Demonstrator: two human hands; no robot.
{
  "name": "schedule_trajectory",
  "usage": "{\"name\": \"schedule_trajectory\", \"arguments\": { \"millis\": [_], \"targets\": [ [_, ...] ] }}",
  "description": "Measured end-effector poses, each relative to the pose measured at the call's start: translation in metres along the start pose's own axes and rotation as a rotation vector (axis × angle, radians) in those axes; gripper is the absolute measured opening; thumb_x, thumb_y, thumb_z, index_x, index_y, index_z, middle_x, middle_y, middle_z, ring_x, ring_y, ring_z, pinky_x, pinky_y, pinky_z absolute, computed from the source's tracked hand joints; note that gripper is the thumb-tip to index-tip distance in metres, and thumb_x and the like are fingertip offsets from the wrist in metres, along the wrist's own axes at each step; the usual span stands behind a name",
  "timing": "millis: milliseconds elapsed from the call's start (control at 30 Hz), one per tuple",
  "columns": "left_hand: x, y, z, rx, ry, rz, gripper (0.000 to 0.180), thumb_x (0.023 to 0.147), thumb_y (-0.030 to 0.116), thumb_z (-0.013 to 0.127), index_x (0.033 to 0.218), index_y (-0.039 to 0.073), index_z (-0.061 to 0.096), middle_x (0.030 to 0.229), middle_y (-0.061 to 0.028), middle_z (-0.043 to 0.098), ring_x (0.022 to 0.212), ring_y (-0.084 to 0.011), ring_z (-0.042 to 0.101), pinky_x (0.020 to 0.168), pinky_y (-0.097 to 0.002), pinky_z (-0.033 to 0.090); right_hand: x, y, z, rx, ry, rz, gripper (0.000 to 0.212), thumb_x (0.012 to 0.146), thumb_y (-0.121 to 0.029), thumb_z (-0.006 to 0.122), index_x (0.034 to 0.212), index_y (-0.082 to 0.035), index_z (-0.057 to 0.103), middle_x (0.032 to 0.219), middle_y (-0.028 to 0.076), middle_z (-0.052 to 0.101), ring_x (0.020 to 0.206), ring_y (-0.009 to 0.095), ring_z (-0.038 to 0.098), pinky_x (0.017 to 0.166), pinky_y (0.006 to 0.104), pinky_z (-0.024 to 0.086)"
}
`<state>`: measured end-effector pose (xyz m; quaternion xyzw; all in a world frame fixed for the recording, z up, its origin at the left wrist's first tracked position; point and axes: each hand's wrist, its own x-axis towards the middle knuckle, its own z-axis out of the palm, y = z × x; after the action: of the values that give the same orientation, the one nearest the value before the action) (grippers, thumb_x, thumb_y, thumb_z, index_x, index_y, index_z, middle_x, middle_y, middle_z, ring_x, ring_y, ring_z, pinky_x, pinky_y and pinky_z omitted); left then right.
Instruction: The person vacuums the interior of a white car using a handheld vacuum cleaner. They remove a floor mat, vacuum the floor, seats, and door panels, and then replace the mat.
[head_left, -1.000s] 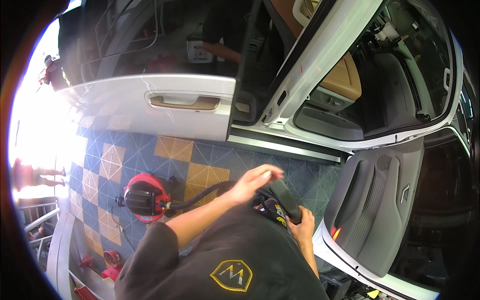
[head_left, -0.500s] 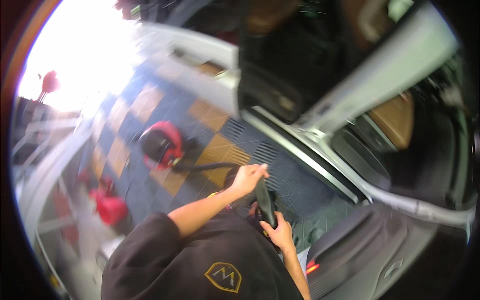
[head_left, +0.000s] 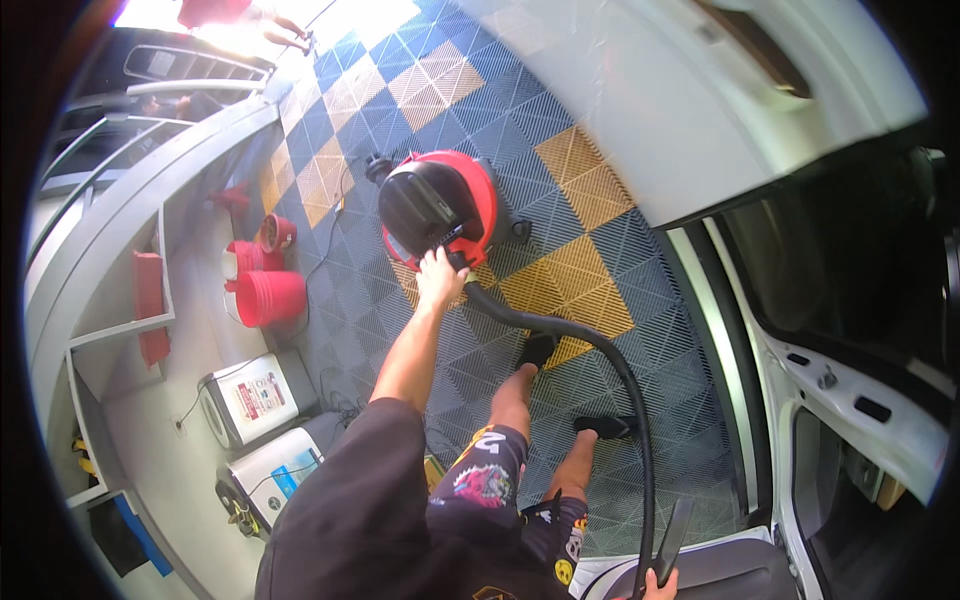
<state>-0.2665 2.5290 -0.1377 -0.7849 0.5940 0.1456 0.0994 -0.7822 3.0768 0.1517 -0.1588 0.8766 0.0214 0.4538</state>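
A red and black canister vacuum cleaner (head_left: 440, 205) stands on the tiled floor in front of me. My left hand (head_left: 440, 280) reaches out to it, fingers extended against its near side beside the hose connection. From there a black vacuum hose (head_left: 620, 365) curves right and back toward me. Low at the right, my right hand (head_left: 658, 586) grips the flat black vacuum nozzle (head_left: 675, 530), which points upward next to the hose. Part of this hand is cut off by the lower edge.
An opened white car door (head_left: 690, 110) and the sill (head_left: 720, 350) border the right side. Red buckets (head_left: 270, 298) and white box-shaped machines (head_left: 255, 400) line the left wall. A thin cord (head_left: 325, 250) crosses the floor. My feet (head_left: 540, 348) are near the hose.
My left hand has left the nozzle and moved forward to the vacuum cleaner. The right hand keeps the nozzle, now lower at the right. My view has swung left toward the vacuum.
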Motion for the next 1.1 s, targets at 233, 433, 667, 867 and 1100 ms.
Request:
{"name": "schedule_trajectory", "arguments": {
  "millis": [233,433,667,867,1100],
  "targets": [
    [0.098,0.015,0.038,-0.185,-0.101,-0.167,0.099,0.085,0.056,0.079,0.158,0.002,0.037,0.158,-0.0209,0.047,0.148,-0.0364,0.044,0.119,-0.0583,0.032,0.03,-0.118,0.061,-0.042,-0.029,0.085,0.061,0.096,-0.036,0.076,0.141,0.002,0.057,0.124,0.024,0.07,0.115,0.036,0.066,0.101,0.044,0.05],
    [0.108,-0.029,0.03,-0.267,-0.063,-0.319,0.093,0.082,0.062,0.075,0.152,0.006,0.05,0.142,-0.0233,0.063,0.134,-0.041,0.058,0.114,-0.0587,0.037,0.031,-0.194,0.07,0.057,-0.156,0.146,0.092,0.094,-0.054,0.073,0.151,0.013,0.043,0.147,0.038,0.052,0.141,0.047,0.049,0.114,0.0446,0.042],
    [0.106,-0.061,0.068,-0.161,0.055,0.171,0.057,0.095,0.023,0.069,0.148,0.005,0.054,0.148,-0.021,0.056,0.137,-0.0387,0.052,0.115,-0.0516,0.037,0.016,-0.139,0.091,0.189,-0.062,0.096,0.079,0.094,-0.049,0.075,0.143,0.008,0.05,0.128,0.035,0.066,0.123,0.046,0.063,0.102,0.0473,0.05],
    [0.098,-0.042,0.054,-0.05,-0.077,0.134,0.064,0.093,0.02,0.072,0.152,0.011,0.048,0.134,-0.0251,0.06,0.125,-0.0455,0.057,0.106,-0.0531,0.045,0.005,-0.118,0.118,0.081,-0.108,0.163,0.075,0.093,-0.042,0.078,0.143,0.006,0.051,0.121,0.034,0.068,0.115,0.048,0.066,0.096,0.048,0.053],
    [-0.01,0.101,0.011,-0.125,-0.133,0.428,0.031,0.085,0.022,0.076,0.107,0.001,0.072,0.119,-0.0222,0.066,0.104,-0.039,0.067,0.094,-0.0487,0.054,0.0,-0.107,0.134,0.163,0.131,0.008,0.088,0.089,-0.053,0.079,0.146,0.007,0.05,0.123,0.038,0.067,0.116,0.051,0.065,0.097,0.0499,0.052]
  ]
}}
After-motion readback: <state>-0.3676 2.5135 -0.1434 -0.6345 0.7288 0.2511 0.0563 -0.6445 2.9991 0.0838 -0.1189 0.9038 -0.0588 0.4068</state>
